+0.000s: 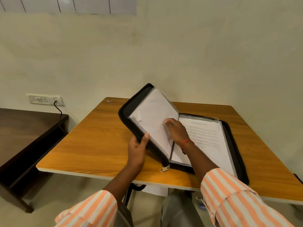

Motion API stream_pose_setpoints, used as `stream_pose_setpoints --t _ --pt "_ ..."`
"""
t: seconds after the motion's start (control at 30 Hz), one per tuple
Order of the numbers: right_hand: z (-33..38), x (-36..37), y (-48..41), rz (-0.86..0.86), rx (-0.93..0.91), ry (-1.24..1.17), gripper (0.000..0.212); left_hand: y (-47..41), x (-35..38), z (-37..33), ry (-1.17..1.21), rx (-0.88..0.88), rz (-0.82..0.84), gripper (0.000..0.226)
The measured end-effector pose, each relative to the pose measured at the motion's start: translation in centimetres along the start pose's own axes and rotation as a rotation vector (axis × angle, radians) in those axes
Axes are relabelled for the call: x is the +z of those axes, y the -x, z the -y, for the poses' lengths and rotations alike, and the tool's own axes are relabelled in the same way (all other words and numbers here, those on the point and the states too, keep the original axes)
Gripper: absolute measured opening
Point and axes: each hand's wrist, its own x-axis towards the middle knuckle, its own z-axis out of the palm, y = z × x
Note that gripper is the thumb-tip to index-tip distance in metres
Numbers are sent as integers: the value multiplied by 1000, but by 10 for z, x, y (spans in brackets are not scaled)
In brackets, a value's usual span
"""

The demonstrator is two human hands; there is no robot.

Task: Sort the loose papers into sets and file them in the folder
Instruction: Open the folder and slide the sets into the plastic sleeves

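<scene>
You've bare table point(91, 141) left of the folder point(131, 108); its raised cover blocks reach from that side.

black zip folder point(131, 102) lies open on the bench, left cover tilted up with blank white sheets point(152, 115) in sleeves; printed page point(203, 133) flat on right half, zipper pull point(164, 168) at near edge.

The folder point(129, 105) is black with grey-edged clear sleeves; its papers point(203, 133) are white with dark print. The worktop point(91, 138) is orange-brown woodgrain, pale-edged. Sleeves point(229, 194) carry orange and white stripes; a red thread point(186, 143) circles one wrist.
</scene>
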Motion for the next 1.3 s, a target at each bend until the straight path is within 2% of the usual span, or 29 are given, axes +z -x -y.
stream_pose_setpoints --t 0.13,0.23,0.33,0.47,0.53,0.57,0.63,0.7,0.77,0.93,1.0,1.13,1.23,1.3 --pt "2 -5 6 -2 0 -92 33 5 23 -13 -110 193 49 28" --pt "2 -2 14 42 41 -281 24 6 26 -21 -287 391 58 42" --pt "14 3 20 155 115 -512 31 7 21 -25 -426 539 71 51" --pt "23 -3 23 123 239 -601 24 3 8 -24 -623 688 215 50" --pt "20 -19 24 58 288 -704 24 6 10 -23 -637 680 362 52" --pt "19 -31 27 21 329 -753 32 7 12 -22 -663 668 441 53" --pt "12 -57 35 -79 373 -757 44 10 18 -15 -815 685 595 55" --pt "15 -84 49 -181 428 -731 44 12 26 -9 -984 707 716 57" --pt "-19 -105 40 -227 458 -666 40 16 36 -4 -1072 678 812 58" --pt "-63 -124 38 -173 616 -527 50 17 49 11 -1266 565 1009 61" --pt "-68 -122 34 -164 571 -412 40 17 51 10 -1246 496 1040 65" --pt "-69 -119 20 -171 539 15 30 9 43 -6 -1263 406 1028 75" --pt "-66 -116 6 -220 510 61 25 -2 12 -12 -1353 403 891 71" --pt "-64 -114 -1 -230 493 25 20 -5 -12 -12 -1333 349 823 64"
